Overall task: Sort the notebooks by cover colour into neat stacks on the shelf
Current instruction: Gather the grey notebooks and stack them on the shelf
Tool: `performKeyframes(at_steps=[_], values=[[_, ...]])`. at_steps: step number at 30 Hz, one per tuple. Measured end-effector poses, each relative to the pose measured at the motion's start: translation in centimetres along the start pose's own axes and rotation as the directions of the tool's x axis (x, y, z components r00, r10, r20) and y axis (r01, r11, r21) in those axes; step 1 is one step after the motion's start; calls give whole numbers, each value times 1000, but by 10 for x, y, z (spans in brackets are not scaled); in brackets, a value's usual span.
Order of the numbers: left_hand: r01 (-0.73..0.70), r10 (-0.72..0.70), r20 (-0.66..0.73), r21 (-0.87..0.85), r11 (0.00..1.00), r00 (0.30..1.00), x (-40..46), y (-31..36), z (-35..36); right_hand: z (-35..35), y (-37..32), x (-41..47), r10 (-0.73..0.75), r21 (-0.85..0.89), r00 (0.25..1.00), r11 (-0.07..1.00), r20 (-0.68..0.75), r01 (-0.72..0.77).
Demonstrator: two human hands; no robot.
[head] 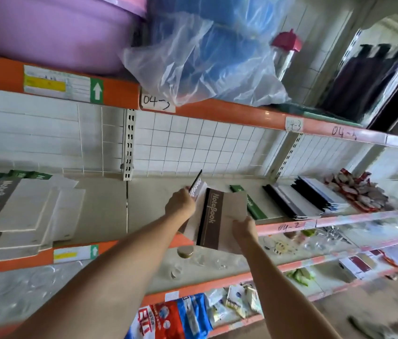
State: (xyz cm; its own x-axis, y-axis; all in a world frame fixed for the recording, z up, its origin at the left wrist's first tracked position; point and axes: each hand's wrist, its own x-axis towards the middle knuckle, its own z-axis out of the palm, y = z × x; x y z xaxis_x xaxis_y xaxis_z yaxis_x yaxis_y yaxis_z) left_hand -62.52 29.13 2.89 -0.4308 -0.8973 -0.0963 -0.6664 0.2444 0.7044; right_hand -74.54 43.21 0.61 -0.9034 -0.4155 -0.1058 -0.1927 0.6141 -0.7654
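White wall tiles back an orange-edged shelf where the sorting takes place. Over its front edge a brown notebook is held up, tilted, with "NoteBook" printed along its dark spine band. The right hand grips its lower right corner, fingers curled under the cover. The left hand is closed round a red notebook that bears the same "NoteBook" lettering and stands just beside the brown one, at its upper left, edge-on and partly hidden.

Behind the brown cover a green notebook lies on the shelf board, and farther right sits a fanned stack of black notebooks. Well to the left lies a grey and cream pile of notebooks, one marked "NoteBook", with green covers at its far edge.

Handwritten tags read "04-3" on the upper shelf rail and "04-2" on the rail beside the right hand. A green label with a white arrow is stuck on the upper rail, under a purple basin and a clear plastic bag over something blue.
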Motion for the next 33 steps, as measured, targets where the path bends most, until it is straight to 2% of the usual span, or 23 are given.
performKeyframes(at_steps=[7, 11, 16, 22, 27, 33], values=[[11, -13, 22, 70, 997, 1000, 43, 50, 52, -39, 16, 70, -18, -60, 1000, 998, -26, 16], [-38, 37, 12, 129, 991, 999, 53, 81, 78, -65, 31, 101, -4, -36, 998, 999, -56, 2], [-30, 33, -20, 118, 993, 999, 67, 116, 114, -97, 47, 147, -13, -53, 999, 999, -31, 12], [38, -26, -109, 115, 993, 994, 75, 165, 164, -132, 63, 214, -134, -75, 991, 988, 19, 135], [107, -80, -168, 157, 982, 982, 78, 207, 203, -154, 78, 280, -150, 38, 981, 988, 120, 147], [212, -172, -271, 125, 969, 947, 79, 237, 224, -178, 84, 332, -237, 59, 958, 971, 159, 230]])
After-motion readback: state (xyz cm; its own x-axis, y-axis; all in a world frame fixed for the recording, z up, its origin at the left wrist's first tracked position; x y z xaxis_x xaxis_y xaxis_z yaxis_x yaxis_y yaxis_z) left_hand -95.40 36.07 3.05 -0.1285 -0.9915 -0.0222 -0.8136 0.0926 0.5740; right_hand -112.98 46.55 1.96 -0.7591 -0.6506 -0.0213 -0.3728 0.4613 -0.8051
